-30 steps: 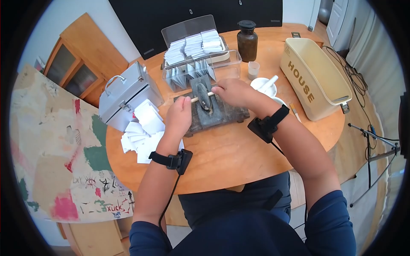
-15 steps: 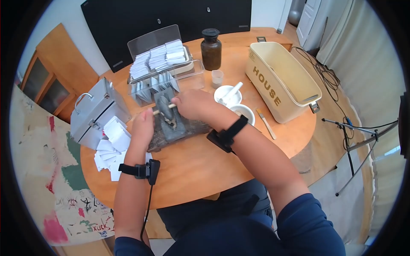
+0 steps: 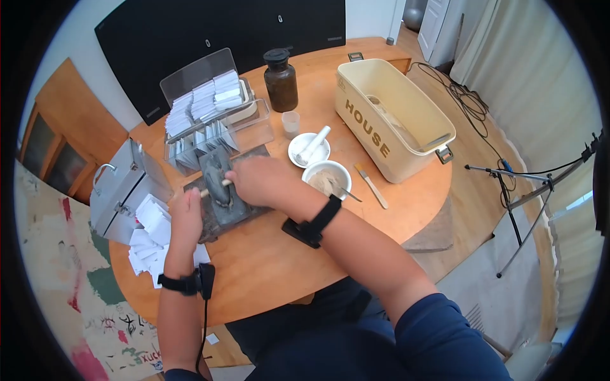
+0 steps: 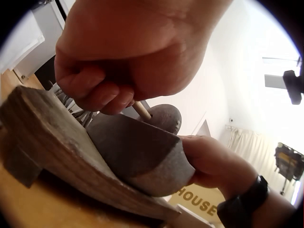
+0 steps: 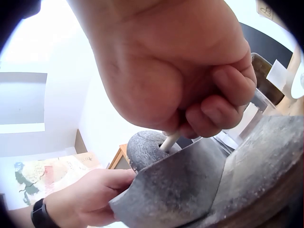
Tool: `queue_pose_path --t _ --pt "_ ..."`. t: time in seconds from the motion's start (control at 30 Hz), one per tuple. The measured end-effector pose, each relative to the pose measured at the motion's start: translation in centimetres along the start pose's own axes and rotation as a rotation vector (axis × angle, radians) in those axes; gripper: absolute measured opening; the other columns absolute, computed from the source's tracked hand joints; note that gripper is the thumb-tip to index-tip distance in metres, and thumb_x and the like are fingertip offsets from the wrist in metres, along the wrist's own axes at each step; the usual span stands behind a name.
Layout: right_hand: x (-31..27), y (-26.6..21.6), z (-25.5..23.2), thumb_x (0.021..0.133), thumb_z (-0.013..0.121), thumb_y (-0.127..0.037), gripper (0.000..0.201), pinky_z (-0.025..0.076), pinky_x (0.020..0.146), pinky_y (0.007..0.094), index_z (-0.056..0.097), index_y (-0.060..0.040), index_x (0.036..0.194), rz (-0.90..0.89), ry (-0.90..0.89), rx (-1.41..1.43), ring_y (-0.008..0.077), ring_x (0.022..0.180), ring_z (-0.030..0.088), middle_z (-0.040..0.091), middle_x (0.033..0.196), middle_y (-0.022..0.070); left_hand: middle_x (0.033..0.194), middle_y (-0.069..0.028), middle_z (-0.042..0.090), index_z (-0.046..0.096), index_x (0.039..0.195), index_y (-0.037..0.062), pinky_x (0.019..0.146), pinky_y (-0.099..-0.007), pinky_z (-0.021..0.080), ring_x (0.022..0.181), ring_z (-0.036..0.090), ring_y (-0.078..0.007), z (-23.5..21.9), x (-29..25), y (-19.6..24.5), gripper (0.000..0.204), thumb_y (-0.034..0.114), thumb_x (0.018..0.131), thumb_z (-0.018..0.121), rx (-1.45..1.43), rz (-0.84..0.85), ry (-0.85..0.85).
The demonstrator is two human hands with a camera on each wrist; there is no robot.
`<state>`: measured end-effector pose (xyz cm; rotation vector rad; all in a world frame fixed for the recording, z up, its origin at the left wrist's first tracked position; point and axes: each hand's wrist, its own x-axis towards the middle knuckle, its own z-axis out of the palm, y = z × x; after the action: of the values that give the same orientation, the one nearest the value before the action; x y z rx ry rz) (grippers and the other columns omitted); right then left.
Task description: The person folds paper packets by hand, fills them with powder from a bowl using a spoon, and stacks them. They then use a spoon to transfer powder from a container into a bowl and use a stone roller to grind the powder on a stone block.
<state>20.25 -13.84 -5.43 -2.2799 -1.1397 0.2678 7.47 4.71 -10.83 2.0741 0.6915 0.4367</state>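
A dark grinding wheel (image 5: 140, 151) stands upright in a boat-shaped grey trough (image 4: 137, 152), which sits on a thick worn wooden base (image 4: 61, 137). A pale wooden axle rod (image 4: 142, 110) passes through the wheel's centre. My left hand (image 3: 186, 219) grips one end of the rod with curled fingers. On the other side, my right hand (image 3: 257, 181) holds the opposite end in the same way. In the right wrist view, the curled fingers (image 5: 209, 114) hang just over the trough's edge. Whatever lies at the bottom of the trough is hidden behind the wheel and walls.
Right of the base are a white bowl (image 3: 343, 174) with powder and a spoon, a mortar with pestle (image 3: 316, 145), and a pale-handled tool (image 3: 375, 190). White packets fill a clear box (image 3: 257, 120) behind. A metal case (image 3: 117, 197), brown bottle (image 3: 281, 86) and HOUSE bin (image 3: 387, 133) surround these.
The head view has swung right, shifting the scene leftward. Both hands have rolled the wheel along the trough toward my body. The powder bowl, partly covered by my right arm before, shows more fully now.
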Motion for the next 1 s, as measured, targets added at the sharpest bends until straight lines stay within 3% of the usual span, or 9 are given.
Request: queue_pose_path --t 0.17,0.4,0.47,0.53,0.6,0.73,0.83,0.9,1.0 --pt "1.0 -0.2 -0.4 0.100 0.042 -0.035 0.044 0.051 0.082 0.0484 0.070 -0.0018 0.092 0.012 -0.038 0.001 0.0390 0.093 0.066 0.069 0.095 0.0209 0.061 0.0025 0.042 0.051 0.076 0.0068 0.052 -0.0300 0.035 0.055 0.041 -0.0100 0.1 1.2 0.8 0.040 0.034 0.103 0.043 -0.002 0.008 -0.020" --pt "0.1 -0.3 -0.8 0.100 0.043 -0.035 0.043 0.051 0.081 0.0484 0.070 -0.0019 0.093 0.006 -0.054 -0.019 0.0392 0.094 0.066 0.070 0.096 0.0206 0.065 0.0044 0.040 0.049 0.078 0.0081 0.053 -0.0287 0.033 0.057 0.039 -0.0092 -0.2 -0.6 1.6 0.037 0.034 0.103 0.042 -0.138 -0.161 -0.126" --pt "1.1 -0.2 -0.8 0.100 0.044 -0.035 0.043 0.051 0.080 0.0489 0.070 -0.0017 0.093 -0.015 -0.017 0.034 0.0400 0.093 0.066 0.070 0.094 0.0212 0.064 0.0040 0.040 0.049 0.076 0.0085 0.054 -0.0287 0.034 0.058 0.040 -0.0089 0.2 1.4 0.3 0.037 0.033 0.103 0.043 -0.105 -0.103 -0.010" --pt "1.3 -0.1 -1.1 0.100 0.044 -0.035 0.044 0.051 0.080 0.0491 0.070 -0.0012 0.093 -0.012 -0.014 0.023 0.0405 0.092 0.066 0.069 0.092 0.0220 0.064 0.0029 0.042 0.049 0.075 0.0079 0.054 -0.0300 0.035 0.057 0.042 -0.0103 0.2 2.0 0.5 0.039 0.035 0.103 0.042 -0.175 -0.098 -0.036" --pt "1.0 0.1 -0.6 0.100 0.043 -0.035 0.044 0.051 0.080 0.0491 0.070 -0.0009 0.093 -0.007 -0.049 -0.008 0.0404 0.092 0.066 0.069 0.092 0.0229 0.063 0.0020 0.045 0.050 0.075 0.0071 0.054 -0.0305 0.036 0.057 0.044 -0.0108 -0.4 1.3 0.6 0.040 0.035 0.103 0.042 0.042 -0.055 -0.076" --pt "0.0 0.5 -0.1 0.100 0.043 -0.034 0.043 0.051 0.080 0.0490 0.070 -0.0007 0.094 0.002 -0.035 0.018 0.0401 0.093 0.066 0.069 0.093 0.0230 0.063 0.0020 0.046 0.052 0.077 0.0064 0.054 -0.0301 0.036 0.057 0.045 -0.0102 -0.3 0.4 0.4 0.040 0.035 0.103 0.042 -0.020 -0.070 -0.088" --pt "1.2 0.3 -0.8 0.100 0.042 -0.035 0.043 0.051 0.081 0.0492 0.069 -0.0010 0.097 0.011 -0.028 0.043 0.0403 0.093 0.066 0.069 0.094 0.0234 0.063 0.0057 0.038 0.048 0.078 0.0126 0.047 -0.0256 0.027 0.053 0.036 -0.0072 0.3 2.5 -0.8 0.036 0.037 0.104 0.042 0.103 0.056 0.006" --pt "1.2 0.3 -0.7 0.100 0.042 -0.035 0.043 0.051 0.082 0.0492 0.069 -0.0015 0.097 0.004 -0.050 0.018 0.0402 0.094 0.066 0.069 0.094 0.0235 0.063 0.0058 0.039 0.047 0.077 0.0130 0.047 -0.0252 0.027 0.053 0.035 -0.0068 0.6 2.4 -0.5 0.036 0.037 0.104 0.043 -0.106 -0.043 -0.025" --pt "0.3 0.3 -0.7 0.101 0.042 -0.035 0.044 0.051 0.083 0.0493 0.069 -0.0020 0.096 0.013 -0.072 -0.015 0.0398 0.096 0.065 0.069 0.097 0.0230 0.061 0.0032 0.044 0.055 0.079 0.0064 0.052 -0.0284 0.035 0.055 0.044 -0.0087 -0.3 -0.4 1.6 0.039 0.035 0.103 0.044 -0.059 -0.096 -0.077"
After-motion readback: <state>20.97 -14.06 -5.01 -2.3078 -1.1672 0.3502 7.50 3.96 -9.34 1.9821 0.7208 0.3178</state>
